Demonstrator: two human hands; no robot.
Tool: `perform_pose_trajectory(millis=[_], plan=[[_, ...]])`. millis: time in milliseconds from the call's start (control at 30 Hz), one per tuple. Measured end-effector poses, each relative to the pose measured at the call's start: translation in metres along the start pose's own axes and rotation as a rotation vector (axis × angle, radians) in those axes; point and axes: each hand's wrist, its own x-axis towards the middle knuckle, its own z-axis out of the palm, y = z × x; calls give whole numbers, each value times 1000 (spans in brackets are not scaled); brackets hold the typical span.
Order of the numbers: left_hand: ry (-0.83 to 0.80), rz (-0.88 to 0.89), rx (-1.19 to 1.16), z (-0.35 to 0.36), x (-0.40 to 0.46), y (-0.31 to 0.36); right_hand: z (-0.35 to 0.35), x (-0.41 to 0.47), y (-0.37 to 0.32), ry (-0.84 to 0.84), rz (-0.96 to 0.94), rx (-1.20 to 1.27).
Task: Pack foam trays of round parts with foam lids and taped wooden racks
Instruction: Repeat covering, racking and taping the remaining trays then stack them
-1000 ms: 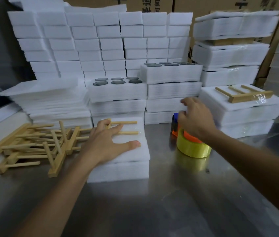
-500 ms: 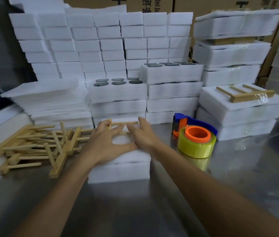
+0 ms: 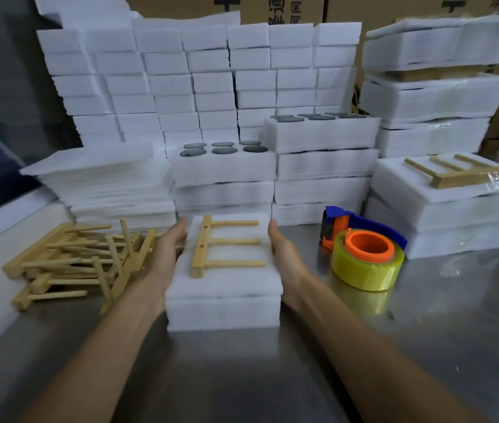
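A white foam tray with its foam lid [image 3: 224, 297] sits on the steel table in front of me. A wooden rack [image 3: 211, 245] with three pegs lies flat on the lid. My left hand [image 3: 167, 251] presses the pack's left side and my right hand [image 3: 285, 254] presses its right side, so both hands grip the foam pack between them. A tape dispenser [image 3: 364, 254] with a yellow roll, orange core and blue handle stands just right of my right hand.
A heap of loose wooden racks [image 3: 77, 264] lies to the left. Foam trays of dark round parts [image 3: 220, 166] and stacks of foam lids [image 3: 101, 181] stand behind. Finished packs with a taped rack [image 3: 456, 190] sit at the right.
My right hand left the tape dispenser and came to the pack's right side. My left hand slid off the top to the left side, uncovering the rack.
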Motion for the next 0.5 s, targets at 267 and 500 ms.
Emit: perform_pose_trajectory(millis=[267,500], plan=[[82,225,-249,20,-4,12,-17,-3,-22,207,-148,57],[-33,177,-154,24,6,-1,-18,-4,-36,303,-47,-102]])
